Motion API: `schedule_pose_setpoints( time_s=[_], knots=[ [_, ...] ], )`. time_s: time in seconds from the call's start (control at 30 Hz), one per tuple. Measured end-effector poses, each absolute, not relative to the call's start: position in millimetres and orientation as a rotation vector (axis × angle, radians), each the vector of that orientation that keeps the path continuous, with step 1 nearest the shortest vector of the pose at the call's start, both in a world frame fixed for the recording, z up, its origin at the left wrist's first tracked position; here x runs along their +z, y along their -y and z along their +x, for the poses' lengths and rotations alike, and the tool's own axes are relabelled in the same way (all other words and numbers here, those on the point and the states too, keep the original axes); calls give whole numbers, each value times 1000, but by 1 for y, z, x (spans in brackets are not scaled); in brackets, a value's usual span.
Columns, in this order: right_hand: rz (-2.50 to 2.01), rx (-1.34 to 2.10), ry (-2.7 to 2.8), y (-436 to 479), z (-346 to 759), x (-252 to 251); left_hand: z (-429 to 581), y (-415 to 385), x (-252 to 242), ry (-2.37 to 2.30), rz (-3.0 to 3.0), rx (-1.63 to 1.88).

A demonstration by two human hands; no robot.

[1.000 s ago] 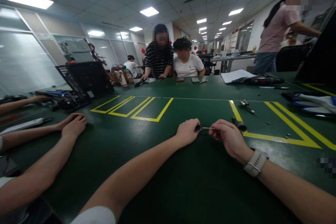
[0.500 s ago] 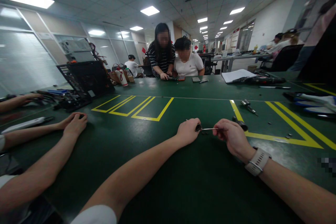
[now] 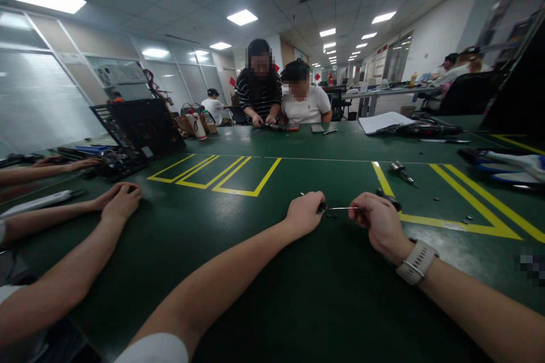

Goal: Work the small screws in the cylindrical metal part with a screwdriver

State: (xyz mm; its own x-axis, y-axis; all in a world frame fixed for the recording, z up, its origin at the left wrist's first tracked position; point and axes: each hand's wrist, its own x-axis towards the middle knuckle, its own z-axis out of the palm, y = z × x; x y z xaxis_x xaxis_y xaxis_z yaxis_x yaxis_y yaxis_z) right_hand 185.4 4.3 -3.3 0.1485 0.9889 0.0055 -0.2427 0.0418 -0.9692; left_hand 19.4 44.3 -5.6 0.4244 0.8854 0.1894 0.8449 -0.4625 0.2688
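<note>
My left hand point(image 3: 303, 215) is closed around a small dark round part point(image 3: 322, 207), whose end shows at the thumb side. From that end a thin metal rod point(image 3: 343, 208) runs level to my right hand point(image 3: 378, 224), where the fingers pinch it. Whether the rod has a handle is hidden by those fingers. Beneath the rod, a few tiny dark pieces point(image 3: 332, 215) lie on the green table point(image 3: 272, 272). Just behind my right hand rests a dark metal cylinder point(image 3: 390, 201). Farther back is a silver part with a pointed shaft point(image 3: 402, 173).
Small loose pieces point(image 3: 467, 219) lie near the yellow tape at right. Blue-and-white tools point(image 3: 506, 167) sit at the right edge. A co-worker's clasped hands point(image 3: 121, 204) rest at left, before a black machine frame point(image 3: 136, 130). Two people are across the table.
My right hand has shifted slightly right, showing a little more of the rod. My left hand stays put. At far left, another person's hand has reached farther toward the black frame.
</note>
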Motion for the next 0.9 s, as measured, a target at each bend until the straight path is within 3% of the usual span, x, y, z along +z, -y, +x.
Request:
schedule_pose_setpoints(
  time_s=[0.47,0.9],
  knots=[
    [-1145,1125,931,-4,186,-4,19,-35,8,-1613,2632,325],
    [-1220,1109,916,-3,180,-1,22,-41,-1,-1556,2422,506]
  ],
)
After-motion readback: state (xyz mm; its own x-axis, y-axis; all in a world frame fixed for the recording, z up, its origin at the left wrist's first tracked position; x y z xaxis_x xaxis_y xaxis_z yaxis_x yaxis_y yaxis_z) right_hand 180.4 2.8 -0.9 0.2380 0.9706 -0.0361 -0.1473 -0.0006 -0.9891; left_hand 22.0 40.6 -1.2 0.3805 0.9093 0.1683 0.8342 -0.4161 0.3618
